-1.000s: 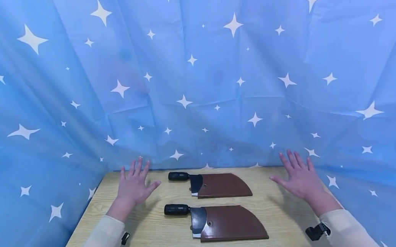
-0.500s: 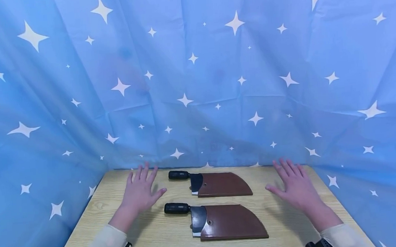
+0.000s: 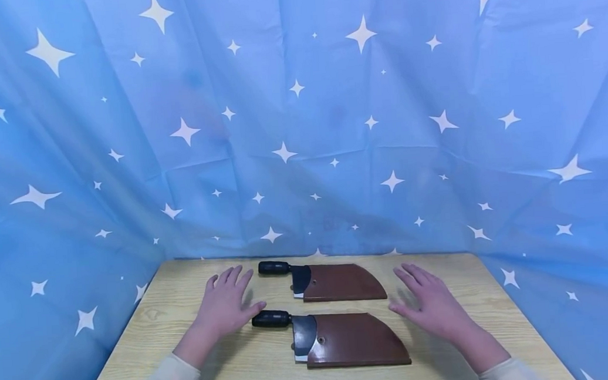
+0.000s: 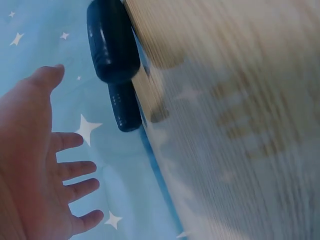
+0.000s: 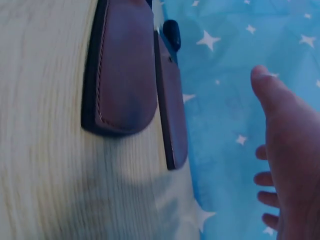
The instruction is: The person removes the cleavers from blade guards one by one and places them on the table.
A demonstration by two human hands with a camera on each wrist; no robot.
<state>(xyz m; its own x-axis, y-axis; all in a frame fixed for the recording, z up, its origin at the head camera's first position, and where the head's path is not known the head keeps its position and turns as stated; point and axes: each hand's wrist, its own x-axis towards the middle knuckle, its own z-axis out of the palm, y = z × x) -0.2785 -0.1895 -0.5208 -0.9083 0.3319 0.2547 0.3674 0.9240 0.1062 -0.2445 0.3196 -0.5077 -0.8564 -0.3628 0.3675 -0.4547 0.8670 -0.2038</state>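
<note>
At six o'clock lies a pale wood-grain tabletop. Behind its far edge and along both sides, from eight o'clock round through twelve to four, hangs a creased blue fabric backdrop printed with white four-pointed stars, a large star at ten o'clock.

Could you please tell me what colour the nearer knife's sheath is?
The sheath is brown, clearest in the head view.
</note>
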